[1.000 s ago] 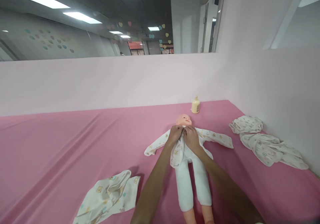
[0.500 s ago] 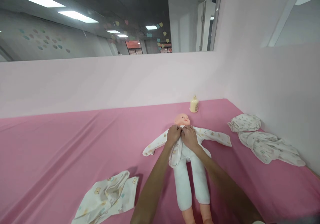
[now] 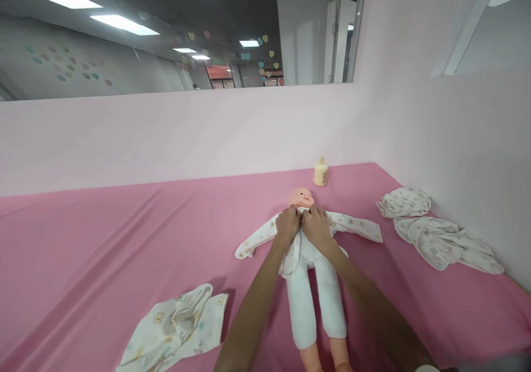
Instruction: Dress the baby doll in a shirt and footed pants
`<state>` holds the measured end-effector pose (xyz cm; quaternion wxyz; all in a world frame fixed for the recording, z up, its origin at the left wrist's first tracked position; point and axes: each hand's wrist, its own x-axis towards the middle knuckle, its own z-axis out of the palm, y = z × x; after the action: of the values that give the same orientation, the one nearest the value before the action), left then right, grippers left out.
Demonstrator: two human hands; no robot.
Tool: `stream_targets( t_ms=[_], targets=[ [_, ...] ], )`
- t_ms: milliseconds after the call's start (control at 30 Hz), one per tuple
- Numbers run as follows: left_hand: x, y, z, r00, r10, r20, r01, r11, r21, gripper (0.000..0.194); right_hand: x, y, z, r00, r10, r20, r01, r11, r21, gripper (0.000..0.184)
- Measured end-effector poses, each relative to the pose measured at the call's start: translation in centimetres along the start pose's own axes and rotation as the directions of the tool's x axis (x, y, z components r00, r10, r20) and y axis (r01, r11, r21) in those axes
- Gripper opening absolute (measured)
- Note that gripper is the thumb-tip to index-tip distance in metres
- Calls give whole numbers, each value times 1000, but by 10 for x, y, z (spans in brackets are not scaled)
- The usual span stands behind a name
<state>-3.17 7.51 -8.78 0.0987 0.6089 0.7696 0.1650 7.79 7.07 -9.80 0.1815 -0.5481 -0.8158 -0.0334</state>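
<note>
A baby doll [image 3: 301, 197] lies face up, its head toward the wall, its white cloth body and legs toward me. It wears a white patterned baby jacket [image 3: 357, 226] with both sleeves spread wide. At the doll's upper chest, just below the chin, my left hand [image 3: 287, 225] is closed on one front edge of the jacket. Close beside it, my right hand [image 3: 317, 229] has its fingers closed on the opposite edge. The knuckles nearly meet, and the fingertips and any fastener between them are hidden.
A pink sheet [image 3: 103, 239] covers the surface. Patterned baby clothing [image 3: 182, 328] lies crumpled at front left. By the right wall rest a folded cloth [image 3: 406, 202] and a loose patterned garment [image 3: 443, 242]. Behind the doll's head stands a pale yellow pump bottle [image 3: 321, 173].
Both hands stay at the doll's chest, with only a slight shift in the fingers. The whole view has moved slightly.
</note>
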Motion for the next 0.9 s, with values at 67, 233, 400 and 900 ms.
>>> stream_targets(
  t_ms=[67, 233, 400, 900],
  targets=[
    [1, -1, 0, 1000, -3, 0, 3, 1000, -18, 24, 0, 0, -1, 1000, -14, 3, 14, 1000, 5, 27],
    [4, -5, -1, 1000, -10, 21, 12, 993, -121, 20, 2, 2, -1, 999, 27, 21, -29, 995, 94, 27],
    [3, -7, -2, 1000, 3, 16, 0, 980, -201, 20, 4, 2, -1, 995, 79, 66, -90, 979, 185, 27],
    [-17, -12, -40, 961, 200, 193, -150, 957, -247, 11, 5, 23, -20, 968, 17, 251, -79, 968, 240, 15]
  ],
)
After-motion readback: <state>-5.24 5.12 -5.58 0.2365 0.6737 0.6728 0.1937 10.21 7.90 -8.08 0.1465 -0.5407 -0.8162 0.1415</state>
